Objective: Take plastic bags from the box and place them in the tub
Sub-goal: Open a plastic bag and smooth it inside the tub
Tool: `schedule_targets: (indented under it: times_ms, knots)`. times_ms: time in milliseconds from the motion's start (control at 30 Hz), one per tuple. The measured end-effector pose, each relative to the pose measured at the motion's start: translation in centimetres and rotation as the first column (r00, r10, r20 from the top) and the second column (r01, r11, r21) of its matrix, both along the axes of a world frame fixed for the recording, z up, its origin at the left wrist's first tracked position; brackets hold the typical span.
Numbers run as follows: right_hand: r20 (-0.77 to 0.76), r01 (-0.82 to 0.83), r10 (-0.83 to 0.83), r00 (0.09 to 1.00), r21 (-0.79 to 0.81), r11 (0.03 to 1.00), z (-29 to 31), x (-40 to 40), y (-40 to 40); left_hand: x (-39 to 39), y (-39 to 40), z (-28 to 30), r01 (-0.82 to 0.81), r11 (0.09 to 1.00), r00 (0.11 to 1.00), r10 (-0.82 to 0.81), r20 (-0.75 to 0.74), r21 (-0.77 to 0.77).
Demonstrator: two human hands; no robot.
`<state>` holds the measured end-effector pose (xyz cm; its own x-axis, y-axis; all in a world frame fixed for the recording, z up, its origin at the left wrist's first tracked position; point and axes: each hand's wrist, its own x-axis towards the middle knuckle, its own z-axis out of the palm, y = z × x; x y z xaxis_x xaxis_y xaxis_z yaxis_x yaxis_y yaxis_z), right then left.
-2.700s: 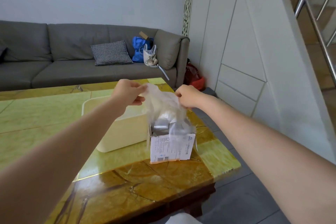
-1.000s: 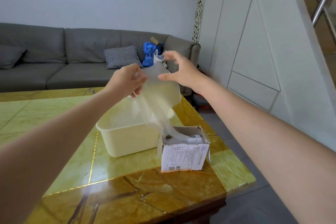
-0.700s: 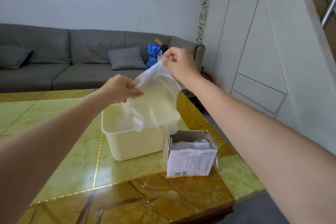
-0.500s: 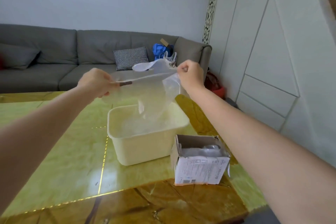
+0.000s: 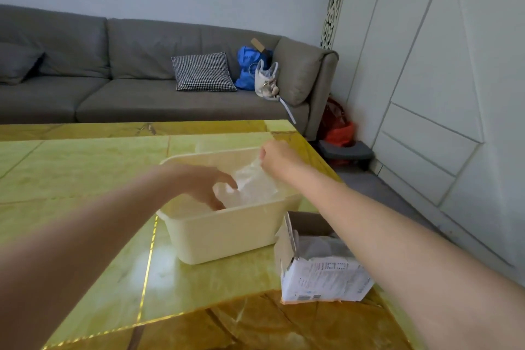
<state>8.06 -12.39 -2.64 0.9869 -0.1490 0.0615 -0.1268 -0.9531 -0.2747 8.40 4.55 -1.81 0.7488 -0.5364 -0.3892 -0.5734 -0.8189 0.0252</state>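
Tub (image 5: 227, 239): cream, on the green desk (image 5: 71, 173), left of the box.
Bag (image 5: 250, 187): we see clear plastic lying inside the tub.
Left hand (image 5: 203, 186): our fingers reach down into the tub, loosely spread, touching the bag.
Right hand (image 5: 277, 156): over the tub's far right rim, fingers pinching the bag's top edge.
Box (image 5: 318, 278): open, near right of the tub, more plastic inside.

I saw soft, even daylight with only faint shadows. The glossy table (image 5: 85, 179) carried a pale glare patch near the tub (image 5: 227, 236). Wide-angle distortion bent the wall panels (image 5: 426, 79) at the edges, and both forearms were slightly motion-blurred.
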Motion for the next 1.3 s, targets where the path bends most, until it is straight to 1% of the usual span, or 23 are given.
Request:
schedule_targets:
  times_ms: [33,100,200,267,300,333,367,400,433,467,500,533,633,700,767,800,867,933,1000,1100,1167,1233,1300]
  knots:
    - [-0.013,-0.04,0.04,0.999,-0.063,0.997,-0.1,-0.2,0.1,0.1,-0.2,-0.2,-0.007,0.998,0.999,0.009,-0.042,0.056]
    - [-0.037,-0.121,0.116,0.993,-0.204,0.971,0.0,-0.7,0.4,0.1,-0.5,-0.4,-0.012,0.993,0.996,0.023,-0.089,0.113]
    - [-0.055,-0.163,0.154,0.987,-0.412,0.897,0.8,-1.5,0.9,-0.1,-0.8,-0.6,-0.009,0.981,0.999,0.015,-0.032,0.192]
    - [0.007,-0.174,0.199,0.98,-0.461,0.87,2.2,-1.7,1.3,-0.1,-0.7,-0.7,-0.019,0.975,1.0,0.02,-0.002,0.222]
    - [0.038,-0.194,0.235,0.971,-0.447,0.873,3.0,-1.7,1.6,0.0,-0.7,-0.7,-0.027,0.974,1.0,0.027,0.002,0.224]
    - [0.037,-0.237,0.275,0.961,-0.41,0.881,3.7,-1.7,2.0,0.0,-0.6,-0.7,-0.036,0.975,0.999,0.036,0.002,0.219]
    - [-0.022,-0.295,0.305,0.952,-0.33,0.897,4.1,-1.6,2.3,0.1,-0.6,-0.8,-0.043,0.976,0.999,0.045,-0.004,0.212]
    - [-0.147,-0.351,0.325,0.934,-0.214,0.911,4.1,-1.6,2.5,0.1,-0.7,-0.8,-0.047,0.977,0.999,0.051,-0.015,0.209]
    - [-0.315,-0.377,0.329,0.89,-0.103,0.92,3.8,-1.6,2.8,0.1,-0.7,-0.9,-0.05,0.975,0.998,0.056,-0.024,0.215]
    - [-0.474,-0.37,0.303,0.827,-0.052,0.928,3.3,-1.7,3.1,0.0,-0.7,-1.0,-0.052,0.974,0.998,0.059,-0.026,0.221]
    - [-0.587,-0.362,0.251,0.77,-0.077,0.929,2.9,-1.8,3.1,0.0,-0.7,-1.0,-0.052,0.975,0.998,0.06,-0.028,0.218]
    - [-0.643,-0.37,0.206,0.738,-0.129,0.92,2.4,-1.9,3.0,0.0,-0.6,-1.0,-0.055,0.976,0.997,0.064,-0.035,0.212]
    - [-0.662,-0.414,0.136,0.737,-0.283,0.865,1.6,-2.0,2.2,0.6,0.0,-0.7,-0.084,0.984,0.993,0.095,-0.065,0.158]
    - [-0.689,-0.447,0.115,0.716,-0.325,0.834,1.2,-1.7,2.0,1.1,0.7,-0.7,-0.115,0.981,0.988,0.129,-0.081,0.159]
    - [-0.728,-0.467,0.111,0.677,-0.308,0.829,0.8,-1.3,1.9,1.5,1.0,-0.8,-0.118,0.965,0.989,0.135,-0.056,0.232]
    - [-0.728,-0.455,0.113,0.676,-0.293,0.841,0.7,-1.2,1.9,1.5,1.0,-0.9,-0.114,0.956,0.991,0.128,-0.035,0.271]
    - [-0.693,-0.413,0.131,0.709,-0.258,0.874,0.9,-1.4,1.9,1.6,1.0,-0.8,-0.111,0.948,0.992,0.126,-0.029,0.3]
    - [-0.662,-0.367,0.146,0.736,-0.208,0.907,1.2,-1.5,1.8,1.6,0.8,-0.3,-0.12,0.952,0.988,0.142,-0.059,0.28]
    - [-0.635,-0.323,0.152,0.757,-0.162,0.932,1.9,-1.8,1.6,0.9,0.9,1.1,-0.123,0.959,0.989,0.141,-0.054,0.257]
    - [-0.57,-0.284,0.172,0.804,-0.115,0.952,3.5,-3.1,1.1,-0.9,0.9,3.5,-0.118,0.973,0.992,0.107,0.069,0.199]
    - [-0.497,-0.285,0.21,0.842,-0.08,0.955,5.0,-4.5,0.7,-2.2,0.7,4.6,-0.107,0.989,0.986,0.092,0.142,0.102]
    - [-0.433,-0.287,0.243,0.868,-0.039,0.957,6.4,-5.9,0.1,-3.5,0.1,5.1,-0.092,0.993,0.984,0.102,0.149,-0.068]
    - [-0.399,-0.283,0.255,0.881,-0.011,0.959,7.7,-7.4,-0.6,-5.0,-1.1,5.3,-0.058,0.971,0.986,0.092,0.137,-0.23]
